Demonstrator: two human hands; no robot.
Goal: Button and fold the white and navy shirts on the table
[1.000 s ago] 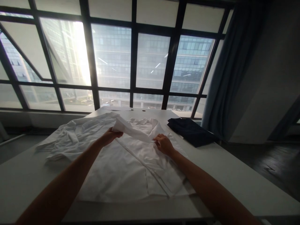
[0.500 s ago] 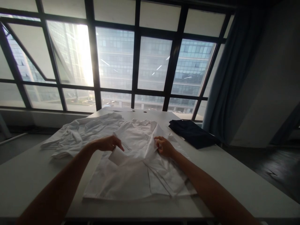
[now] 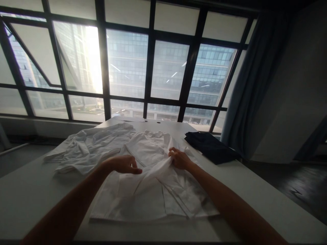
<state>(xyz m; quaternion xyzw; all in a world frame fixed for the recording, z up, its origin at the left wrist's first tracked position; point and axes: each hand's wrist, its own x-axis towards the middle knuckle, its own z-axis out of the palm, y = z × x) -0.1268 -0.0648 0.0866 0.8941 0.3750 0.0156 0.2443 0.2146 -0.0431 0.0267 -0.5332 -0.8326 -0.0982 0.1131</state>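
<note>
A white shirt (image 3: 143,200) lies spread over the table in front of me, its collar end away from me and its hem near the front edge. My right hand (image 3: 180,159) is closed on a fold of it, right of the middle, and lifts the cloth into a slanting ridge. On the left part of the shirt rests my left hand (image 3: 125,164), thumb stretched out and apart from the bent forefinger. No cloth shows between that thumb and finger; the other fingertips are hidden.
Another white garment (image 3: 94,144) lies crumpled on the left of the white table (image 3: 260,200). Folded dark blue cloth (image 3: 211,146) sits at the right edge. Behind stand black-framed windows (image 3: 166,69) and a blue curtain (image 3: 245,88).
My left hand has let go of the raised flap of shirt and moved slightly right and down. My right hand now grips the cloth and pulls it taut.
</note>
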